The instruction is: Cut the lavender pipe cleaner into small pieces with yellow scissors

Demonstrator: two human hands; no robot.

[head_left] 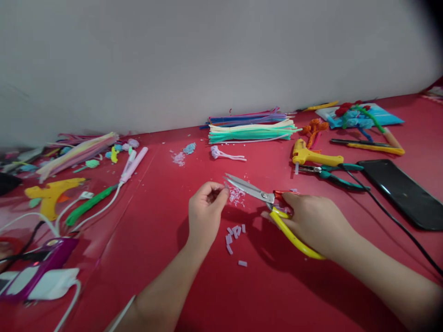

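Observation:
My right hand (313, 221) grips a pair of scissors (268, 197) with yellow and orange-red handles. Its blades point left toward my left hand (209, 203). The thumb and forefinger of that hand are pinched together close to the blade tips, and whatever is between them is too small to make out. Under the blades lies a scatter of fine lilac clippings (237, 196). Several short lilac pieces (236, 231) are on the red table nearer to me. Beyond the blades rests a lilac bundle with a curled head and thin stems (226, 153).
Bundles of pipe cleaners (251, 131) lie at the wall. To the right are a yellow glue gun (311, 156), pliers (332, 175) and a black phone (406, 193). At left are another yellow glue gun (51, 193), a pink hair straightener (133, 166) and a purple power strip (43, 267) with cables.

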